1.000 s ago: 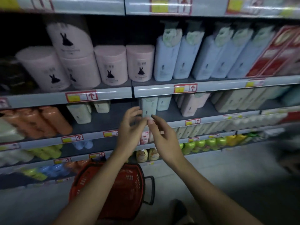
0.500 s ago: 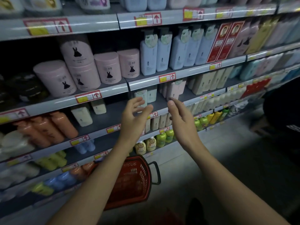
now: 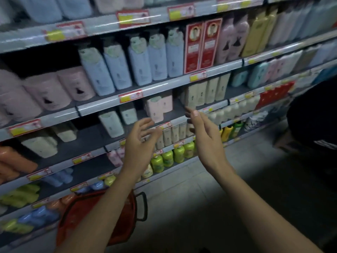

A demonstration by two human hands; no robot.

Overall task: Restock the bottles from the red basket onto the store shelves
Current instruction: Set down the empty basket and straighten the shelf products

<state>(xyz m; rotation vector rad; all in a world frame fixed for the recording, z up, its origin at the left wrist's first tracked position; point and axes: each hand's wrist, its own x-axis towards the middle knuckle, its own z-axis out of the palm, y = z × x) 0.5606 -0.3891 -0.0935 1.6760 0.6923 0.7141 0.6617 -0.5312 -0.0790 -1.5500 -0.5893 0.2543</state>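
My left hand [image 3: 139,143] and my right hand [image 3: 204,136] are raised in front of the store shelves [image 3: 164,84], both empty with relaxed fingers, apart from each other. The red basket [image 3: 125,225] with a black handle stands on the floor below my left forearm, which hides most of it; what lies inside cannot be seen. Behind my hands a shelf holds pale green bottles [image 3: 111,123] and pink bottles [image 3: 158,106]. Bright green bottles [image 3: 167,157] stand on a lower shelf.
Light blue bottles [image 3: 138,66] and red boxes [image 3: 202,44] fill the shelf above, pink tubs [image 3: 60,88] to their left. Orange bottles [image 3: 12,161] sit at far left. A person in dark clothing [image 3: 313,125] stands at right. Grey floor [image 3: 209,198] lies below.
My hands were touching at the fingertips, then separated and drifted wider apart. The view swung to the right along the shelves, and the basket slid to lower left.
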